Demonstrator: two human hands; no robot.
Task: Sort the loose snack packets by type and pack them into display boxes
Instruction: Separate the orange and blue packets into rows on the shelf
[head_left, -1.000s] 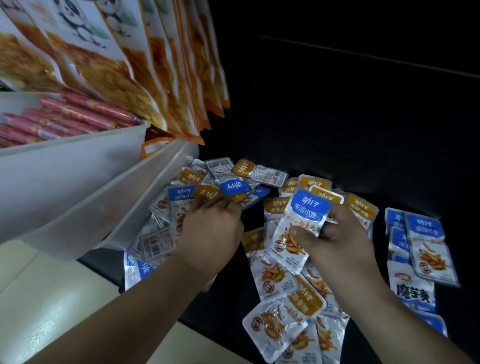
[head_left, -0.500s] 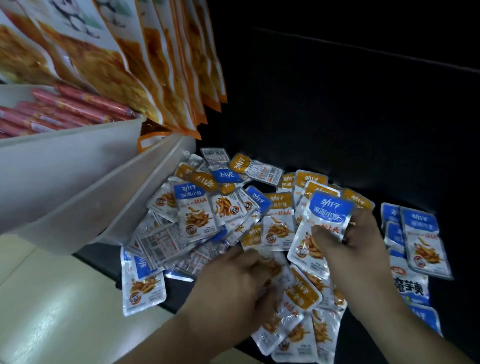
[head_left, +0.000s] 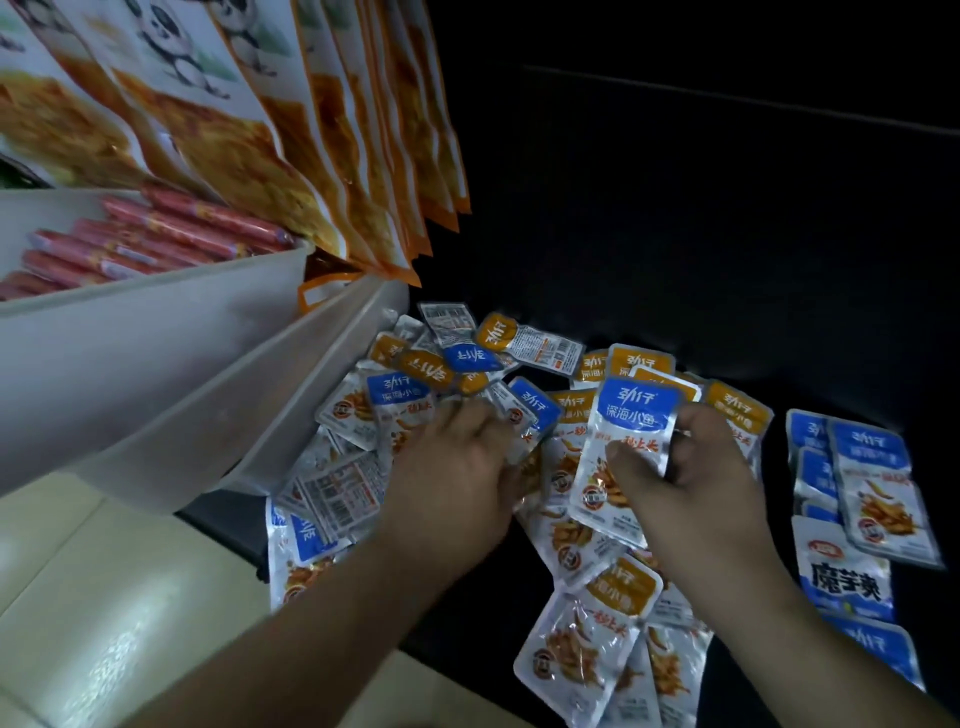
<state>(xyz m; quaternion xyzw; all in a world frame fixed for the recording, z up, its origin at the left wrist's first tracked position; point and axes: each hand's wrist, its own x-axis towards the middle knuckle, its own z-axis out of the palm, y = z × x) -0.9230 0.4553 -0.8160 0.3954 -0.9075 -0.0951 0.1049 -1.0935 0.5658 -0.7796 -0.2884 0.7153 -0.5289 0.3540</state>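
Snack packets (head_left: 571, 540) lie in a loose heap mid-frame on the dark surface (head_left: 675, 291). They're silver w/ orange or blue tops, overlapping, and some are face-down w/ barcodes showing.

Far left are white display boxes (head_left: 156, 374), set at a slant. The upper one holds red sausage sticks (head_left: 156, 234). Above them hang big orange bags (head_left: 234, 145) w/ panda print. Below the boxes are pale tiles (head_left: 104, 597) (glossy, catching light). The heap's left edge sits just beside the nearest box wall.

The left hand (head_left: 457, 483) lies palm down on the left-centre of the heap, fingers bent onto the packets there. Can't tell whether it pinches one or only presses.

The right hand (head_left: 691, 478) is just to its right, apart from it. It grasps one blue-top packet (head_left: 628, 436), thumb on the front and fingers curled behind, face toward the camera, approx. upright and raised over the heap.

Far right, apart from the heap, is a blue-top stack (head_left: 872, 467), overlapped in a rough column. Just below it lies a white-and-blue packet (head_left: 841, 571) w/ large black characters. Another blue-top one sits at the bottom-right edge.
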